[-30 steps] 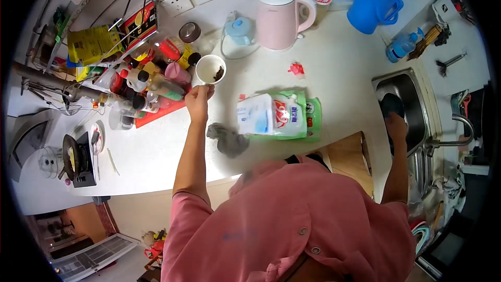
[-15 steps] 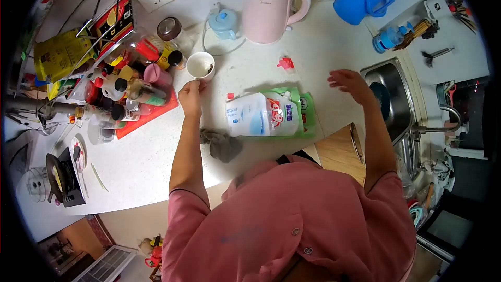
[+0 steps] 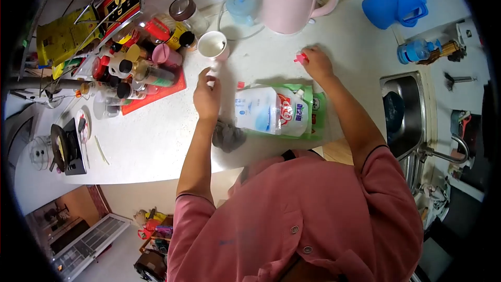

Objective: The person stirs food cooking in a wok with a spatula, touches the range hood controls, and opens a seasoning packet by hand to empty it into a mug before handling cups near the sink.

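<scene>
My left hand point(image 3: 207, 96) has its fingers closed round the white handle of a white cup point(image 3: 213, 47), which has dark bits inside. My right hand point(image 3: 317, 63) pinches a small red-and-white scrap point(image 3: 301, 58) at the counter surface. Between and below my hands lie a white refill pouch point(image 3: 255, 109) with red and blue print and a green pouch point(image 3: 317, 120) partly under it. A crumpled grey cloth point(image 3: 228, 136) lies below my left hand, and a tiny red piece point(image 3: 240, 85) is just above the white pouch.
Bottles and jars crowd a red tray point(image 3: 156, 96) at left. Behind are a light blue pot point(image 3: 242, 9), a pink kettle point(image 3: 288, 4) and a blue jug point(image 3: 395, 0). The sink point(image 3: 412, 104) is at right, a pan point(image 3: 60, 147) at far left.
My right hand has left the dark item in the sink and moved left across the counter to the red scrap. My left hand sits slightly lower relative to the cup, its handle now visible.
</scene>
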`<state>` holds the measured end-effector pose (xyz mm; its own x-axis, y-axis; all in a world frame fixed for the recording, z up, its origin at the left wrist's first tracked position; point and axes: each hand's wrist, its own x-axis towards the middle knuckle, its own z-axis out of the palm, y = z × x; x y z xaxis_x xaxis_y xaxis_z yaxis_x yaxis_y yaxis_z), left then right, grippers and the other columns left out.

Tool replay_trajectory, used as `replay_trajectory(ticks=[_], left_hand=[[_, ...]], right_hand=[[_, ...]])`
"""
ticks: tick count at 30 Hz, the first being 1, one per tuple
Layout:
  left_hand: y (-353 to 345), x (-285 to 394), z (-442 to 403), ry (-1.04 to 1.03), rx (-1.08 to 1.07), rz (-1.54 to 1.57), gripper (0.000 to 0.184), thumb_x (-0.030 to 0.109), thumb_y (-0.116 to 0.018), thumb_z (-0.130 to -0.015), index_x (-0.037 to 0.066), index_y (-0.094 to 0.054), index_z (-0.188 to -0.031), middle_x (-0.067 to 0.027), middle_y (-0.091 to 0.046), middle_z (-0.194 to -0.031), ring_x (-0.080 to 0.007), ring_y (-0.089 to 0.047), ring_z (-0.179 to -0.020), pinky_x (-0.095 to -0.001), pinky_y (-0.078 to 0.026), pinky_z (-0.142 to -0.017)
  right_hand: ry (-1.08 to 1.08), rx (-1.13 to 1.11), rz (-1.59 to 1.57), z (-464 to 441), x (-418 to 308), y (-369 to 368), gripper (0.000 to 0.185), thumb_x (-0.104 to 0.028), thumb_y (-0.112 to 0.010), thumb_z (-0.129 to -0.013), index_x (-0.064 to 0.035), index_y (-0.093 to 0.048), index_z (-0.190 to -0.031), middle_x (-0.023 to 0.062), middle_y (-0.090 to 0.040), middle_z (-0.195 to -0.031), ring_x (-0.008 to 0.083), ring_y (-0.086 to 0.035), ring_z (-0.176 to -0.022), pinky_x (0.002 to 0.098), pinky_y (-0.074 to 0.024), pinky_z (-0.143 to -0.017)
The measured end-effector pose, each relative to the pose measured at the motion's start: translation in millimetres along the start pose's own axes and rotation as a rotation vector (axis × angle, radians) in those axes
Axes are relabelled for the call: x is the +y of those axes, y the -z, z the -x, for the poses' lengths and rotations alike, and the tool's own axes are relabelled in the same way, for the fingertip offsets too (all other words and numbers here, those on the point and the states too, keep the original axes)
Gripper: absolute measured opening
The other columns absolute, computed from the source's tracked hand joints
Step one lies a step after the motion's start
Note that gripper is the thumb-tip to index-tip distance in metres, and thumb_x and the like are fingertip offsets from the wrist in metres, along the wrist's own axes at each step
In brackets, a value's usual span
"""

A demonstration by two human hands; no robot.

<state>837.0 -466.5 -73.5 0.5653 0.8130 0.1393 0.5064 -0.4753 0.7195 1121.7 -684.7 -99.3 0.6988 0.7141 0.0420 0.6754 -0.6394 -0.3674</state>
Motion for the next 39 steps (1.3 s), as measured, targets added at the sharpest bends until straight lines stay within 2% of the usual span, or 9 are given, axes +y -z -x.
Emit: replay_trajectory(ticks=[1,4,8,9,15,18,27,36,39], left_hand=[[-2.7,9.1,1.5,0.029,0.011,-0.108,0.03,0.015,-0.064,-0.087,0.011,-0.058,-0.116,-0.0074,-0.069,-0.097,-0.0304,-0.068,-0.078,-0.0403,-0.053,-0.069],[-8.7,21.5,2.7,-0.019,-0.02,-0.228,0.025,0.015,-0.065,-0.085,0.011,-0.062,-0.11,-0.0075,-0.069,-0.098,-0.0313,-0.068,-0.082,-0.0406,-0.053,-0.072],[-27.9,7.7,-0.8,-0.332,-0.314,-0.11,0.028,0.009,-0.072,-0.079,0.007,-0.067,-0.107,-0.0121,-0.067,-0.107,-0.0297,-0.067,-0.087,-0.0391,-0.054,-0.075],[-29.0,11.3,-2.1,-0.173,-0.42,-0.126,0.032,0.008,-0.073,-0.078,0.007,-0.068,-0.109,-0.0127,-0.065,-0.11,-0.0308,-0.066,-0.09,-0.0399,-0.054,-0.079],[-39.4,13.0,-13.2,-0.226,-0.507,-0.343,0.015,0.009,-0.069,-0.08,0.005,-0.068,-0.095,-0.0144,-0.065,-0.102,-0.0347,-0.065,-0.088,-0.0417,-0.053,-0.077],[-41.9,23.1,-11.5,-0.117,-0.521,-0.376,0.008,0.008,-0.067,-0.081,0.004,-0.065,-0.089,-0.0167,-0.064,-0.098,-0.0356,-0.065,-0.087,-0.0429,-0.053,-0.076],[-43.8,29.8,-14.3,-0.274,-0.605,-0.631,0.017,0.019,-0.062,-0.087,0.004,-0.062,-0.096,-0.0181,-0.063,-0.101,-0.0375,-0.066,-0.089,-0.0436,-0.055,-0.079],[-40.2,32.3,-16.5,-0.298,-0.621,-0.591,0.021,0.022,-0.064,-0.089,0.002,-0.057,-0.094,-0.0195,-0.062,-0.098,-0.0373,-0.066,-0.087,-0.0452,-0.055,-0.075],[-49.1,38.3,-21.3,-0.294,-0.488,-0.459,0.019,0.019,-0.063,-0.089,0.002,-0.057,-0.095,-0.0192,-0.062,-0.098,-0.038,-0.065,-0.088,-0.0456,-0.054,-0.076]], right_hand=[[0.032,0.035,-0.022,-0.2,5.0,-3.5,0.024,-0.016,-0.065,-0.084,-0.01,-0.069,-0.107,0.0126,-0.064,-0.11,0.0336,-0.062,-0.1,0.0431,-0.0526,-0.085],[0.063,0.083,-0.074,-1.1,13.1,-7.0,0.022,-0.013,-0.064,-0.083,-0.0098,-0.069,-0.104,0.0148,-0.065,-0.106,0.0344,-0.063,-0.096,0.0439,-0.0526,-0.083],[-0.029,0.008,-0.202,4.0,0.0,4.9,0.023,-0.014,-0.066,-0.081,-0.0074,-0.069,-0.103,0.0168,-0.067,-0.097,0.0348,-0.064,-0.087,0.0426,-0.0525,-0.078],[-0.048,-0.023,-0.259,4.3,-6.3,10.7,0.024,-0.015,-0.067,-0.081,-0.0066,-0.068,-0.103,0.0171,-0.067,-0.094,0.0346,-0.065,-0.085,0.042,-0.0524,-0.077],[-0.069,-0.028,-0.408,9.3,-35.3,36.2,0.023,-0.017,-0.068,-0.081,-0.0038,-0.067,-0.1,0.016,-0.067,-0.087,0.0322,-0.065,-0.078,0.0403,-0.0518,-0.072],[-0.061,0.011,-0.457,7.7,-35.6,32.5,0.023,-0.013,-0.067,-0.081,-0.0035,-0.067,-0.102,0.0159,-0.066,-0.089,0.0317,-0.065,-0.077,0.0397,-0.0521,-0.071],[-0.038,0.021,-0.653,10.8,-38.2,28.3,0.028,-0.012,-0.066,-0.084,-0.0032,-0.067,-0.111,0.0165,-0.067,-0.099,0.0275,-0.067,-0.078,0.0356,-0.0537,-0.072],[-0.017,-0.072,-0.774,10.0,-43.9,24.6,0.031,-0.011,-0.067,-0.085,-0.0029,-0.065,-0.115,0.0134,-0.07,-0.099,0.0212,-0.067,-0.076,0.0312,-0.0536,-0.072],[-0.013,-0.073,-0.774,7.9,-47.2,22.9,0.03,-0.01,-0.067,-0.085,-0.0029,-0.065,-0.114,0.012,-0.071,-0.098,0.0189,-0.067,-0.076,0.0302,-0.0535,-0.072]])
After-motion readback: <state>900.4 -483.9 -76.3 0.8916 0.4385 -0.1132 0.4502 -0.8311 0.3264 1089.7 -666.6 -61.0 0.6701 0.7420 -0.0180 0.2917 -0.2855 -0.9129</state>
